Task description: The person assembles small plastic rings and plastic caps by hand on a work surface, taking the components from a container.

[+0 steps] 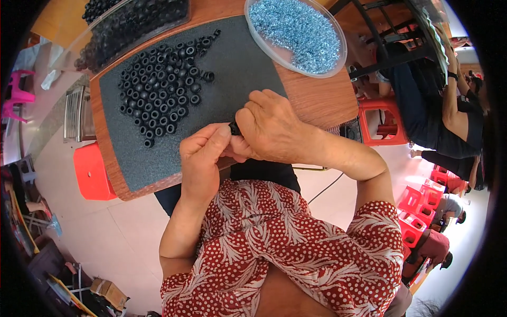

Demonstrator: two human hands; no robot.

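Observation:
My left hand (203,150) is closed in a pinch, its thumb pressed against a small black ring-shaped part (234,128). Right beside it, my right hand (270,127) is closed with fingers curled, meeting the left at the near edge of the table. Whatever its fingertips grip is hidden behind the knuckles. Many similar black ring-shaped parts (158,87) lie spread in a single loose patch on a dark grey mat (237,58), beyond and to the left of my hands.
A round clear tub (252,33) of shiny light-blue small pieces stands at the table's far right. A clear bin (185,13) of black parts is at the far left. Red stools (95,171) flank the wooden table (322,100). Other people (449,105) are at the right.

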